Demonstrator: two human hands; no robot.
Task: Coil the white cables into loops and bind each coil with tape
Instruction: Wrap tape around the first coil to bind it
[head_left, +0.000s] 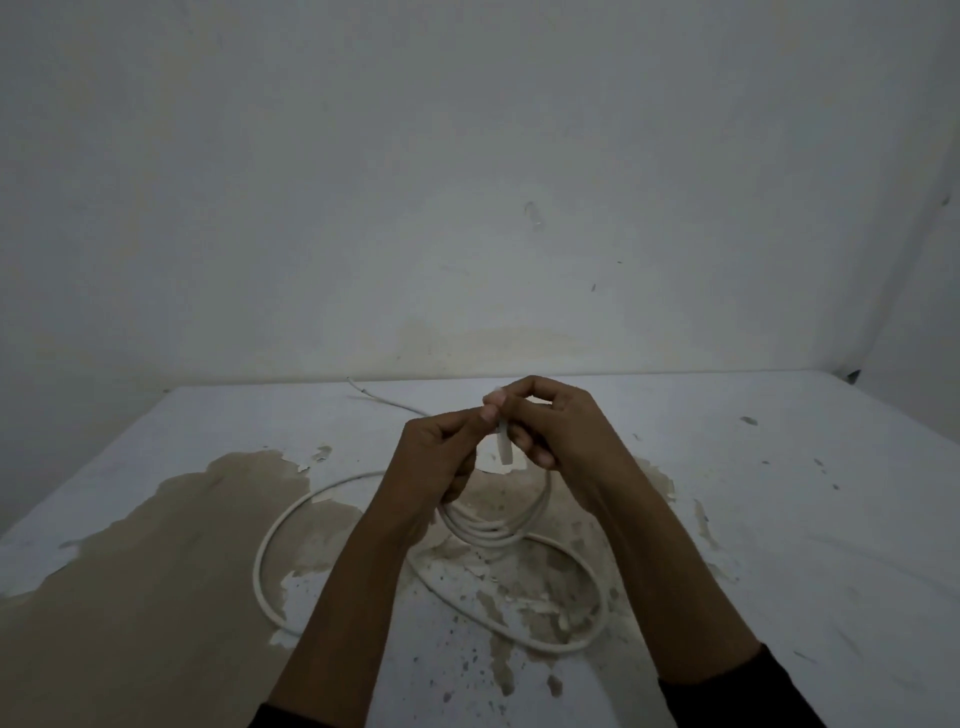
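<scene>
Both hands were raised over the bench (779, 493), fingertips together. The left hand (441, 452) pinched the top of the coil (493, 525), several turns of white cable hanging in a bunch just below the hands. The right hand (556, 441) pinched a short pale strip (504, 447) standing upright at the top of the coil, between the two thumbs. It looked like tape, or possibly the cable's end; the dim light made that hard to tell.

The rest of the cable (270, 551) lay loose on the bench below and around the coil, in one wide loop to its left and another to its right. A thin tail (384, 397) ran off beyond the coil toward the wall (467, 182).

By my reading the step was binding, though loose cable remained uncoiled. The next move called for holding the turns tight while the strip was wrapped around them.

No tape roll was visible. The top of the coil was hidden behind the fingers, and both sleeves (748, 691) were cut off at the lower edge.
</scene>
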